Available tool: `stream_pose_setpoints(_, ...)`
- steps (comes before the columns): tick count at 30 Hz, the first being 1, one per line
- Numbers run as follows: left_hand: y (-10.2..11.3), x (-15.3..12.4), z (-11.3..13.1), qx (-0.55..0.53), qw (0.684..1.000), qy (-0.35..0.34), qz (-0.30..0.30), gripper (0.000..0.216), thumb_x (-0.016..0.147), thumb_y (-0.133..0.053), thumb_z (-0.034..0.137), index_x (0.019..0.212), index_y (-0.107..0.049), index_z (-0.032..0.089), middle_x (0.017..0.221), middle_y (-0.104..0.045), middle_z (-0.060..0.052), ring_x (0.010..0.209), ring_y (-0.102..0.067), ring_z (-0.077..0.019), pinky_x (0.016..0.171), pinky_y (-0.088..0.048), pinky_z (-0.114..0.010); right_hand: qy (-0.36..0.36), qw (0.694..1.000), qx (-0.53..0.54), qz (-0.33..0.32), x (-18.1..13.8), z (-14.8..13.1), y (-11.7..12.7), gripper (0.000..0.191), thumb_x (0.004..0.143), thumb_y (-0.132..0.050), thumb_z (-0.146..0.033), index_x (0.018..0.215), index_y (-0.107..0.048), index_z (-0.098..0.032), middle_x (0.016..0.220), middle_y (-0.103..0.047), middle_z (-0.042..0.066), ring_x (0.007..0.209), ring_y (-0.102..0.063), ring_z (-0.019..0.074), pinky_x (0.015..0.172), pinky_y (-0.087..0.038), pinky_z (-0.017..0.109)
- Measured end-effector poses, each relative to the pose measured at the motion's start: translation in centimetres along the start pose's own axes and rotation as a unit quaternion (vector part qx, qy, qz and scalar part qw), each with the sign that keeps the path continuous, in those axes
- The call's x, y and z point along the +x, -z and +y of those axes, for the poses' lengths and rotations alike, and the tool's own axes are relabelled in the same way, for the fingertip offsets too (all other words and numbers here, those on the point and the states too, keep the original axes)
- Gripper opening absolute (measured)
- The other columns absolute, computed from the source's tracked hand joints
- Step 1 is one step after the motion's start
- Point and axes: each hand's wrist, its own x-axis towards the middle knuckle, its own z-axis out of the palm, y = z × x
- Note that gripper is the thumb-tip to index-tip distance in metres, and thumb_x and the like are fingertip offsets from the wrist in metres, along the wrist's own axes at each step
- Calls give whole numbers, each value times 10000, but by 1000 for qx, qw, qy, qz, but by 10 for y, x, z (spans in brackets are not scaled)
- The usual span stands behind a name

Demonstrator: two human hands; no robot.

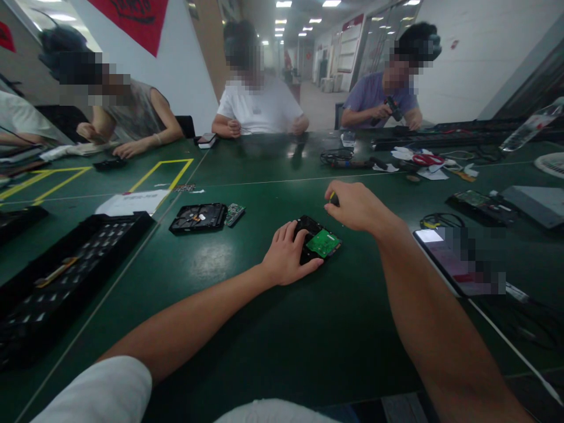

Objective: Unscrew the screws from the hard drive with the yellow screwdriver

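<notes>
A black hard drive (314, 234) with a green circuit board (324, 242) on top lies on the green table (247, 317) in front of me. My left hand (287, 257) rests on its left side, fingers wrapped over the edge, holding it down. My right hand (355, 205) hovers just above and right of the drive, closed round a small tool with a black handle (334, 200) that points down at the drive; the tip is hidden.
Another opened hard drive (198, 217) with a loose green board (235, 214) lies to the left. A black slotted tray (57, 276) sits at the left edge. A phone (458, 258) lies right of my arm. Three people sit across the table amid cables and parts.
</notes>
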Motion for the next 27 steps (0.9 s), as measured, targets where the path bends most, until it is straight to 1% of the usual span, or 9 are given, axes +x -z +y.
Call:
stream_pose_setpoints(5, 1, 0, 1, -5, 1000, 0, 2, 816, 911, -571, 806, 1474, -504, 219, 1621, -393, -207, 1536, -349, -450, 1238, -325, -662, 0, 1000, 1, -5, -1, 1, 0, 185, 943, -675, -273, 1107, -719, -198, 1062, -799, 127, 1016, -731, 318, 855, -522, 389)
stream_pose_setpoints(10, 1, 0, 1, -1, 1000, 0, 1, 813, 917, -563, 805, 1472, -504, 215, 1621, -391, -209, 1534, -351, -445, 1237, -328, -657, -7, 1000, -9, 0, -1, 1, 0, 174, 955, -683, -285, 1099, -715, -191, 1087, -794, 137, 1037, -729, 315, 874, -522, 388)
stream_pose_setpoints(19, 0, 0, 1, 11, 1000, -3, 0, 834, 921, -539, 818, 1470, -502, 191, 1616, -388, -224, 1533, -353, -441, 1244, -324, -639, -23, 1000, -18, 2, -1, -6, 0, 194, 965, -691, -289, 1116, -702, -168, 1078, -787, 181, 1044, -735, 355, 869, -531, 419)
stream_pose_setpoints(24, 1, 1, 2, 15, 1000, 0, -5, 830, 920, -539, 820, 1473, -496, 204, 1615, -392, -220, 1532, -355, -443, 1234, -337, -644, -38, 999, -19, -2, -1, -9, 1, 202, 967, -690, -292, 1123, -701, -165, 1085, -785, 195, 1061, -739, 365, 864, -545, 423)
stream_pose_setpoints(27, 2, 0, 2, 12, 1000, 1, -5, 829, 923, -542, 814, 1474, -496, 197, 1616, -390, -224, 1534, -351, -445, 1241, -329, -641, -43, 999, -17, -1, -1, -10, 1, 199, 964, -689, -279, 1119, -703, -154, 1085, -781, 215, 1061, -740, 388, 859, -548, 445)
